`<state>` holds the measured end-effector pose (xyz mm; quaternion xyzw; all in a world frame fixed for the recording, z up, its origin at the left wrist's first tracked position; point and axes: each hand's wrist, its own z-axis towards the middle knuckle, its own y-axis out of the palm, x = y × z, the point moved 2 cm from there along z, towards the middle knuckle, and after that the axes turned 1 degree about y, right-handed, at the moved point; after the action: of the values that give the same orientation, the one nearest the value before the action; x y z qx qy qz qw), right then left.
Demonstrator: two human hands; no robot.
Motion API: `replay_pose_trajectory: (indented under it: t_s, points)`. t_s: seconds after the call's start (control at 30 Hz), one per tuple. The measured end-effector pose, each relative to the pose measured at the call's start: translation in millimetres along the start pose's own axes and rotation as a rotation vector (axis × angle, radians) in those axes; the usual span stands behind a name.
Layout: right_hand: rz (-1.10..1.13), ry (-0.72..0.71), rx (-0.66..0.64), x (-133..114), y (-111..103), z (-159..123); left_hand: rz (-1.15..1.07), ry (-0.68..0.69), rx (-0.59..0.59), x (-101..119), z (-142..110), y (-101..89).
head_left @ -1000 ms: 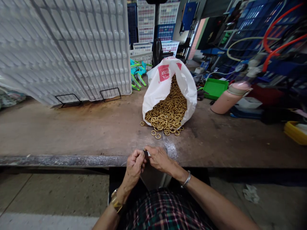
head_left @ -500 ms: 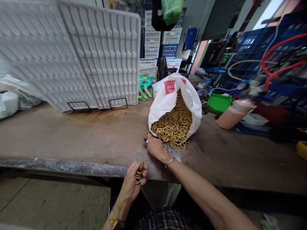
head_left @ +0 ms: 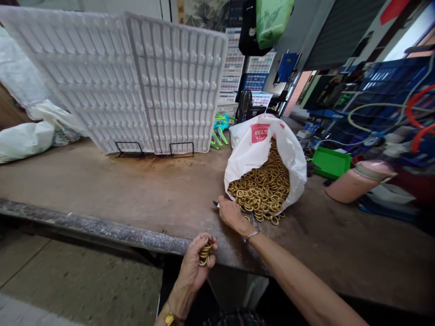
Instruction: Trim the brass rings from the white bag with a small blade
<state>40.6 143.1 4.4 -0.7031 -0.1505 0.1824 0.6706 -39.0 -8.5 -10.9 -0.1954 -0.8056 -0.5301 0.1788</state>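
Note:
My left hand (head_left: pixel 200 260) is curled around several brass rings (head_left: pixel 205 252), held just in front of the table edge. My right hand (head_left: pixel 234 215) is closed near the tabletop, at the front left of the bag's mouth. Between its fingers is a small tool with a dark pointed tip (head_left: pixel 215 203); a bit of white shows beside the tip, and the rest is hidden. A white plastic bag (head_left: pixel 243 156) with red print lies on its side. Many loose brass rings (head_left: pixel 263 185) fill its opening and spill onto the table (head_left: pixel 152 194).
White moulded plastic trays (head_left: pixel 176 86) lean upright on black wire stands (head_left: pixel 181 149) at the back left. Right of the bag are a green tray (head_left: pixel 331 163) and a pink bottle (head_left: pixel 360 181). White bags (head_left: pixel 27 140) lie at far left. Stacked crates (head_left: pixel 260 63) stand behind.
The view has swung left, so everything sits further right. A loose ring beside my right fingertips is no longer visible. Both hands keep nearly the same grip.

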Motion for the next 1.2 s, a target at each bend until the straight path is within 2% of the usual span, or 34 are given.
replay_pose_trajectory:
  t_s: [0.1,0.17,0.2,0.3,0.37,0.6,0.77,0.9,0.97,1.1,1.2]
  points:
    - [0.078,-0.165,-0.098,3.4,2.1,-19.3,-0.034,-0.011,0.051,-1.3,1.2,-1.3]
    - [0.185,-0.225,-0.109,7.3,3.8,-28.4,-0.038,-0.009,0.059,-1.6,2.1,-0.8]
    - [0.238,-0.217,-0.083,9.9,4.3,-30.8,-0.036,-0.004,0.054,-1.6,2.5,0.0]
    - [0.321,-0.079,0.014,16.6,5.5,-32.3,-0.04,0.027,0.04,-1.8,2.8,3.5]
    - [0.318,-0.014,0.022,15.8,6.1,-32.1,-0.043,0.04,0.049,-2.4,2.2,6.0]
    - [0.234,-0.02,-0.002,0.4,3.3,-31.7,0.088,0.083,0.111,-5.4,1.5,10.5]
    - [0.272,-0.068,-0.017,6.9,10.3,-34.9,0.192,0.106,0.254,-13.6,2.8,14.6]
    - [0.536,-0.205,0.053,13.7,12.2,-46.6,0.289,0.17,0.301,-17.0,6.9,17.2]
    - [0.629,-0.247,0.043,15.2,9.1,-57.3,0.366,0.185,0.292,-19.1,7.1,18.4]
    - [0.767,-0.204,-0.001,16.3,6.0,-76.5,0.513,0.17,0.253,-24.3,4.8,19.9]
    - [0.911,-0.099,-0.108,19.2,16.4,-83.1,0.621,0.209,0.246,-26.1,1.5,20.6]
